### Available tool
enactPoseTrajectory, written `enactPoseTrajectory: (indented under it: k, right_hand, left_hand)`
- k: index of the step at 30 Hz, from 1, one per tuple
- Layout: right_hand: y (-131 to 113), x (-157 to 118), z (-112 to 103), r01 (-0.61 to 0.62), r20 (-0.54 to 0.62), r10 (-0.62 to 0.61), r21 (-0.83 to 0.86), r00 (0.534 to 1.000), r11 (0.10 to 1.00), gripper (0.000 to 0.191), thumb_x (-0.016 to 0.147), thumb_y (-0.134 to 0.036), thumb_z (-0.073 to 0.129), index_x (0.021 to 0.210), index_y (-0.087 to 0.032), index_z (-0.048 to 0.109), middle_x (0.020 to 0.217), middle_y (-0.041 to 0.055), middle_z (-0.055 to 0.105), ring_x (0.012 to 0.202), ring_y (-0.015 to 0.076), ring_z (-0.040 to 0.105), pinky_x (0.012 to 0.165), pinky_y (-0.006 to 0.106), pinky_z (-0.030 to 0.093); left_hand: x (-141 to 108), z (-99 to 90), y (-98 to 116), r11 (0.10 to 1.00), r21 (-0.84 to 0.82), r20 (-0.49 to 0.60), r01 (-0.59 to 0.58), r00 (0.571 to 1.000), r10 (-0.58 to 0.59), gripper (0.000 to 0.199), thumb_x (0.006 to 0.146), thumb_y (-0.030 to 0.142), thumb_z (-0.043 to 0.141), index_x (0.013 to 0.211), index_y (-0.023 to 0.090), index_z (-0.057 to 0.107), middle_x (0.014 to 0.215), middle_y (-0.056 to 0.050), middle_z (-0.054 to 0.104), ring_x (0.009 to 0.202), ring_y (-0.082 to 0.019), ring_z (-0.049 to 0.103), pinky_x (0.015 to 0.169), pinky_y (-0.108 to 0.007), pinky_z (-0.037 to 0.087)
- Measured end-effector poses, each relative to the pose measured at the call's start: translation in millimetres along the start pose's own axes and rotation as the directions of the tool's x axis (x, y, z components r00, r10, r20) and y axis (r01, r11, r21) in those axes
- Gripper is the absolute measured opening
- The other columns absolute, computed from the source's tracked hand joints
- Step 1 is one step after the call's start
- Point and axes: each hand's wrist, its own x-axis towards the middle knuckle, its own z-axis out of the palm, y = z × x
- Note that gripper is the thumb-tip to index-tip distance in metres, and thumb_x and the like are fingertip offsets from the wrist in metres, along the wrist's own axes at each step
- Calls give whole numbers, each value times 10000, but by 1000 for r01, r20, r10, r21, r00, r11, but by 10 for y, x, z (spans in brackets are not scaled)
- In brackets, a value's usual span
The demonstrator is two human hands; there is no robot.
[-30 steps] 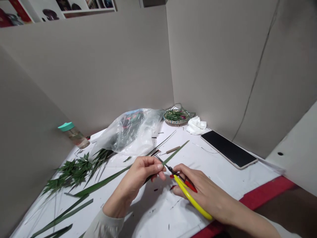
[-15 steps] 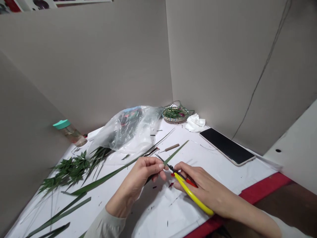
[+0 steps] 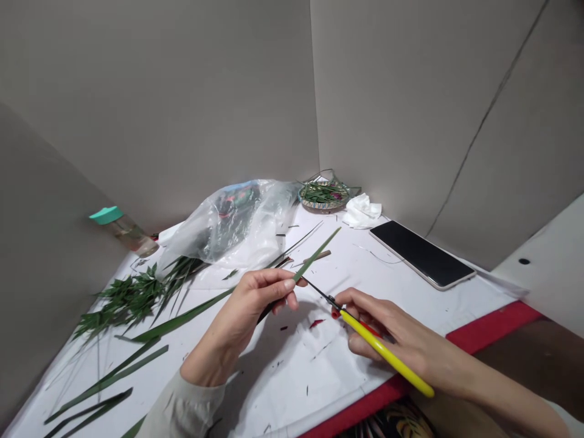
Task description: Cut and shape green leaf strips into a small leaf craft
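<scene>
My left hand [image 3: 269, 293] pinches a narrow green leaf strip [image 3: 318, 252] between thumb and fingers. The strip's pointed end sticks up and to the right above the white-covered table. In my right hand [image 3: 387, 325] is a pair of scissors [image 3: 385, 351] with a yellow handle, a red part and thin dark blades. The blade tips reach the leaf strip just beside my left fingertips; whether they touch it I cannot tell. Behind the strip lies a small tool with a brown wooden handle [image 3: 325, 254], partly covered by it.
Long leaf strips [image 3: 132, 365] and leafy sprigs [image 3: 123, 301] lie at left, near a plastic bag [image 3: 232, 225] and a bottle with a teal lid [image 3: 130, 231]. At the back are a small basket of cut greens [image 3: 322, 194], a crumpled tissue [image 3: 362, 212] and a phone [image 3: 422, 254].
My right hand and the scissors have moved down and to the right, back from the leaf strip. The strip points more steeply upward. The whole view has shifted slightly.
</scene>
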Motion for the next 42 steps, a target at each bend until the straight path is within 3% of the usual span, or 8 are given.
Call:
enactPoseTrajectory:
  k: [4,11,22,28,32,34,38,42]
  right_hand:
    - [5,-12,-12,11,14,-12,52,1000,999,227,900,-399,606,1047,-242,534,755,-55,454,682,152,405,644,268,347]
    - [-2,-33,-29,-76,41,71,144,997,987,236,878,-380,620,1059,-248,545,736,-60,423,615,129,357,556,245,326]
    - [7,26,49,-76,17,75,79,997,994,280,869,-416,647,1073,-249,552,774,-47,470,670,143,431,613,258,381]
    - [-30,111,96,-60,-26,58,-103,998,993,209,957,-440,569,1042,-249,570,752,-38,537,702,167,483,647,283,357]
    - [-38,132,94,-67,4,71,-278,997,958,286,1007,-470,467,1093,-235,606,901,38,646,869,238,563,769,338,411]
    - [-36,140,80,-49,26,60,-312,998,949,279,1021,-437,431,1008,-227,615,941,61,664,929,259,575,794,354,421]
    - [-55,203,14,-8,71,35,-355,997,935,268,1008,-340,426,820,-224,577,789,42,633,819,234,578,704,327,419]
    - [-95,287,-64,60,144,-6,-370,990,927,339,994,-394,435,730,-214,545,737,40,629,733,205,570,683,316,424]
  left_hand:
    - [-19,4,18,1000,-14,-8,-1,1000,1,164,742,303,777,793,147,776,563,-6,665,533,-96,426,542,-250,307]
    - [-5,-30,12,1000,-10,-38,-12,999,11,134,764,291,761,774,157,758,573,-3,660,545,-102,436,543,-252,312]
    - [3,89,-36,998,52,39,47,998,-49,167,763,321,742,711,164,731,569,-13,658,528,-109,430,535,-258,312]
    - [28,70,-111,997,57,57,56,997,-59,155,795,297,685,729,163,726,541,5,614,521,-107,428,536,-259,311]
    - [78,56,-196,996,52,82,78,993,-83,169,803,271,661,676,161,676,524,13,579,491,-97,417,519,-259,318]
    - [109,50,-251,994,62,107,91,989,-98,209,832,289,663,665,163,647,523,28,561,467,-89,399,498,-254,324]
    - [173,20,-369,988,108,146,107,982,-123,288,944,393,626,774,161,639,593,61,557,457,-87,435,470,-239,387]
    - [224,-22,-454,977,162,160,139,973,-165,291,979,408,593,844,154,636,653,58,574,462,-76,471,459,-228,434]
